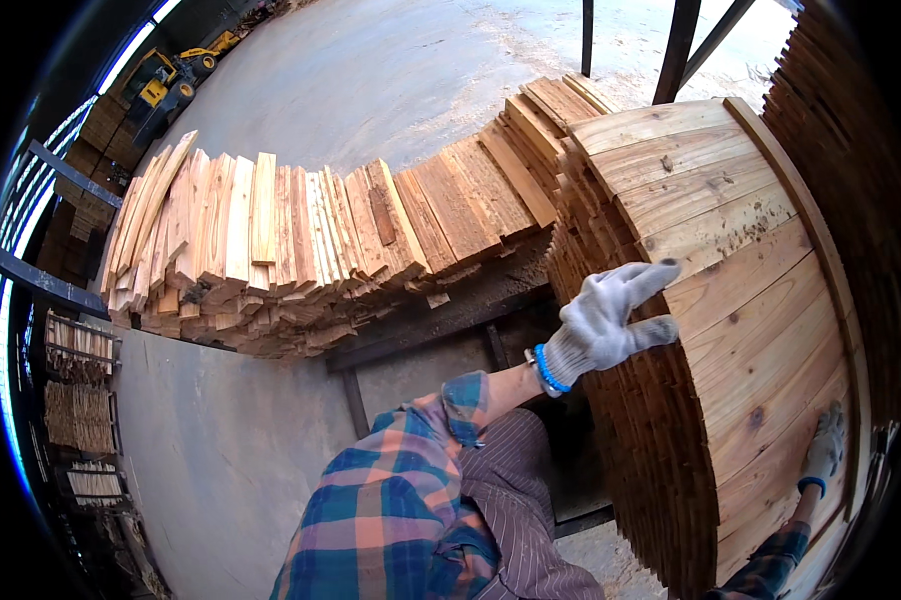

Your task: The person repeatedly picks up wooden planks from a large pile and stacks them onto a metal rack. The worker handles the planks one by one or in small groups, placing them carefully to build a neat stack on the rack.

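My left hand (616, 318), in a white knit glove with a blue band at the wrist, is at the near left edge of a tall board stack (661, 440). Its forefinger and thumb stretch apart over the edge, with nothing visible between them. Flat wooden boards (761, 325) lie side by side as the stack's top layer, some with knots and dark specks. Far to the right, my right hand (823, 448), also gloved, lies with fingers outstretched on the boards, beside a narrow wooden strip (806, 215) running along the far side.
Left of the stack, a long pile of loose boards (341, 230) rests on a dark metal frame (421, 325). A darker wood stack (841, 190) rises at the right. Black posts (677, 50) stand behind. A yellow loader (161, 90) is parked far left, near more stacked wood (79, 415).
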Action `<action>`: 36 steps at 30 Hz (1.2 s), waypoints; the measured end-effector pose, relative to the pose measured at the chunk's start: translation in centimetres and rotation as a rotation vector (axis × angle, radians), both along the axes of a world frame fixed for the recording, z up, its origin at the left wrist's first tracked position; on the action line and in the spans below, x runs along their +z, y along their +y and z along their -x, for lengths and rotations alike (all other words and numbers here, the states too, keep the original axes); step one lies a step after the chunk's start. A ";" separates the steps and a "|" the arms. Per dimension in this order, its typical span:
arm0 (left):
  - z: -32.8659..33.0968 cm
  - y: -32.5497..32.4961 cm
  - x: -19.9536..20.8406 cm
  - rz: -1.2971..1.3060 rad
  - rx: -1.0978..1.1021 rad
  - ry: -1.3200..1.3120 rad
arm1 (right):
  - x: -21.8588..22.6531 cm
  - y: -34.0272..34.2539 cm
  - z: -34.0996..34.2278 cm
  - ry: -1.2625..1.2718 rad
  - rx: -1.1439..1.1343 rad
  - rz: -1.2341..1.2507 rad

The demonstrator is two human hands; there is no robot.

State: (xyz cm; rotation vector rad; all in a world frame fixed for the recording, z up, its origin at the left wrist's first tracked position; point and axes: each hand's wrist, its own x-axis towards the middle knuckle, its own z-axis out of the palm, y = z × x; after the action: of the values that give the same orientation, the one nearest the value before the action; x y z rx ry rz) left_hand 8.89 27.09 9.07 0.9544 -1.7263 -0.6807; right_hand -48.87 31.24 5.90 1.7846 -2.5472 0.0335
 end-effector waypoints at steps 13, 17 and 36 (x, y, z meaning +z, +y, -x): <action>-28.4 27.1 -21.2 -1.096 0.997 0.710 | 0.7 6.0 -52.4 -1.273 0.498 -0.237; -32.0 28.2 -25.5 -1.094 0.865 1.033 | -13.5 -1.0 -67.7 -0.776 0.657 -0.534; -46.2 10.0 -34.8 -1.357 0.820 1.014 | -41.1 -26.1 -94.1 -1.101 0.406 -0.932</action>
State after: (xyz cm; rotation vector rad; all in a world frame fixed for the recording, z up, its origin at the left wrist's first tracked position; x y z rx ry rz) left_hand 55.09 37.11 -25.68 1.6004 0.2476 -1.4105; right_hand 45.23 5.12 -35.17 3.3933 -3.0015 -0.2899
